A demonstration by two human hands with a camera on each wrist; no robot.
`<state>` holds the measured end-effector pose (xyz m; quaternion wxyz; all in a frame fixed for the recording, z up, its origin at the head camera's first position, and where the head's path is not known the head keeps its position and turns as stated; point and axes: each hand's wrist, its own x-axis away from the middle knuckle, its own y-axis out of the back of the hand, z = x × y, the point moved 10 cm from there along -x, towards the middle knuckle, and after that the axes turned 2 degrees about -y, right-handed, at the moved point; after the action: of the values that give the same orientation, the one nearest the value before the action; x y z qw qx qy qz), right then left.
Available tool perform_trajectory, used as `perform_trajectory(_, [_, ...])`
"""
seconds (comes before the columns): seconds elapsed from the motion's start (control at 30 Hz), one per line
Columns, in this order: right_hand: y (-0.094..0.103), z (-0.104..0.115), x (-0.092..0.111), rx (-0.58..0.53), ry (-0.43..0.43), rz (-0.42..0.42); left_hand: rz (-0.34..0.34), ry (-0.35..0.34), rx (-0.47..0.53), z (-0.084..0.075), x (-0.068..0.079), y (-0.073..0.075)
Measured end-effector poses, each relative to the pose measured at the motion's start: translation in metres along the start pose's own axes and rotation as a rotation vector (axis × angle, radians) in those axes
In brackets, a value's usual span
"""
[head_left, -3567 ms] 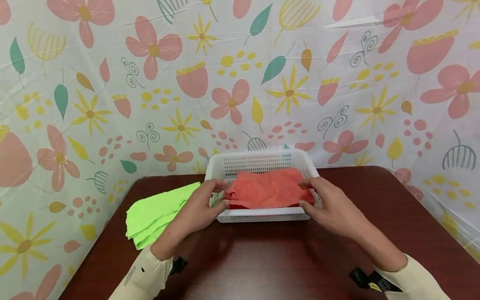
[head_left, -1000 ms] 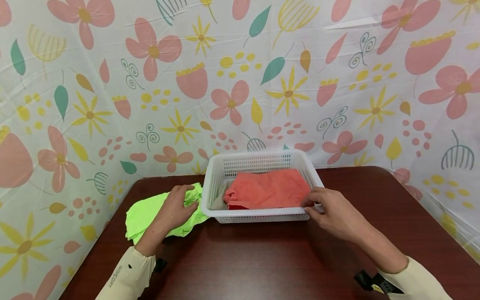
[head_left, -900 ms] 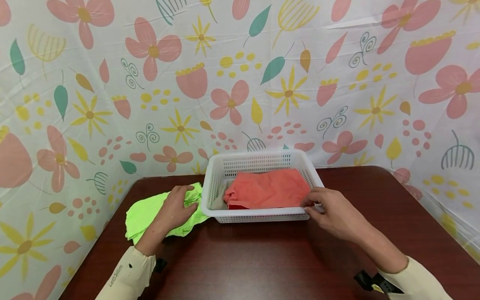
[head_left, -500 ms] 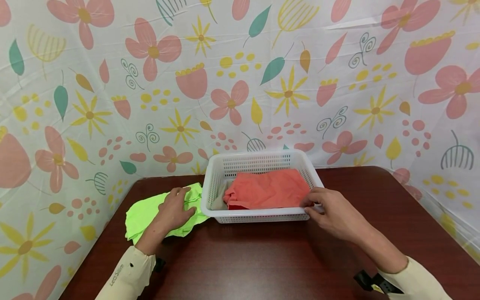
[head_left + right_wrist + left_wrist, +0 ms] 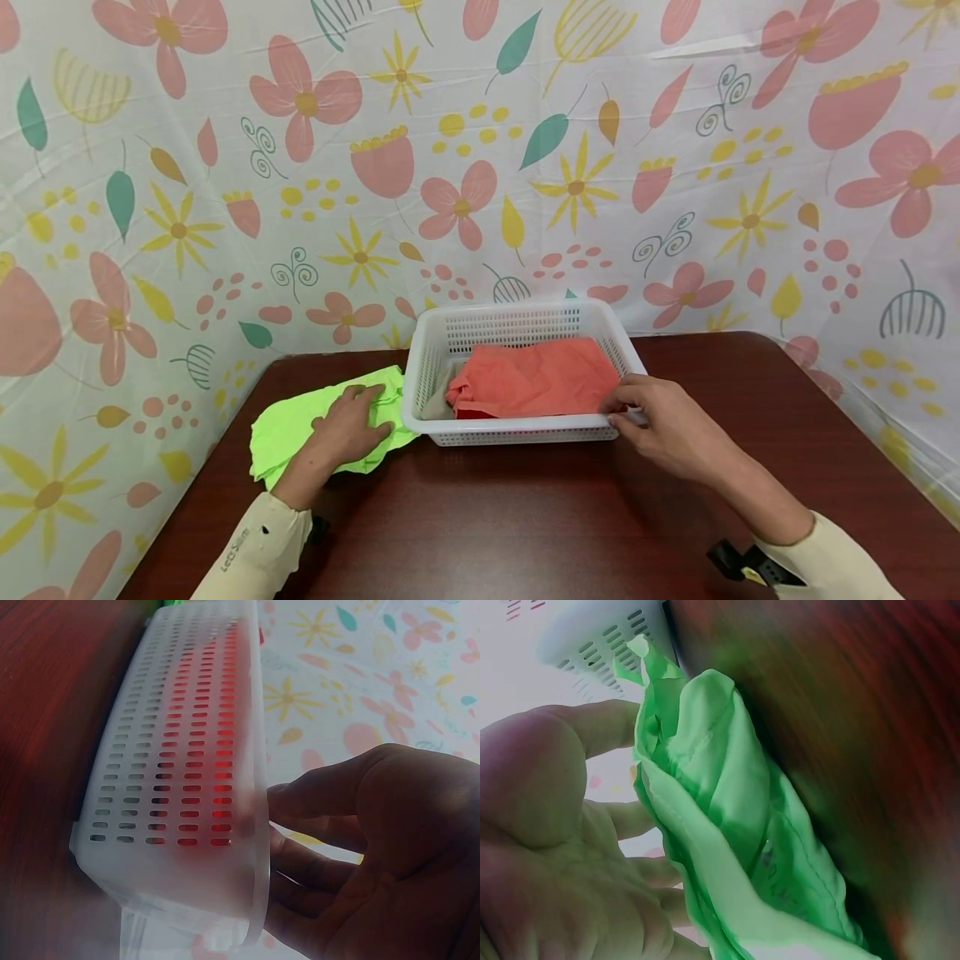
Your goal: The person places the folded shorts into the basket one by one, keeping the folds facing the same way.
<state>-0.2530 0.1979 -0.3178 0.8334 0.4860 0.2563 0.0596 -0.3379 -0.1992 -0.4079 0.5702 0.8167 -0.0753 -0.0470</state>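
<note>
A white plastic basket (image 5: 517, 424) with slotted walls stands at the back of the table. Inside lies a folded coral-red cloth (image 5: 536, 379), over a darker red layer. My right hand (image 5: 671, 425) grips the basket's near right corner, its fingertips and thumb at the rim in the right wrist view. Left of the basket lies a lime-green folded cloth (image 5: 288, 425), rumpled at its right end. My left hand (image 5: 347, 427) rests on that cloth with its fingers spread. In the left wrist view, the green cloth (image 5: 727, 780) shows stacked layers and a stitched seam beside the fingers.
The dark red-brown table (image 5: 487, 525) reaches to a flower-printed sheet (image 5: 465, 167) behind it. Something pale (image 5: 438, 402) sits in the basket's left end. Black straps are on both wrists.
My left hand has gone from the basket to the green cloth, whose right end has become rumpled, and has lowered slightly. My right hand has moved to the basket's rim and stays there.
</note>
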Motion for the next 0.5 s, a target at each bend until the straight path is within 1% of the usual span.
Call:
perform_trajectory(0.17, [-0.0003,0.0000,0.0002,0.001,0.000,0.003,0.044,-0.010,-0.027,-0.0002,0.0006,-0.0045])
perform_trajectory(0.3, [-0.0001,0.0004,-0.0001,0.002,0.002,0.004,0.058,-0.035,-0.038,-0.0020,0.0009,-0.0048])
perform_trajectory(0.43, [-0.0003,0.0008,-0.0001,0.001,0.008,0.003,0.084,-0.092,-0.030,-0.0062,0.0010,-0.0052])
perform_trajectory(0.5, [-0.0012,0.0007,0.0001,-0.002,0.007,0.009,0.115,-0.129,-0.019,-0.0080,0.0017,-0.0072])
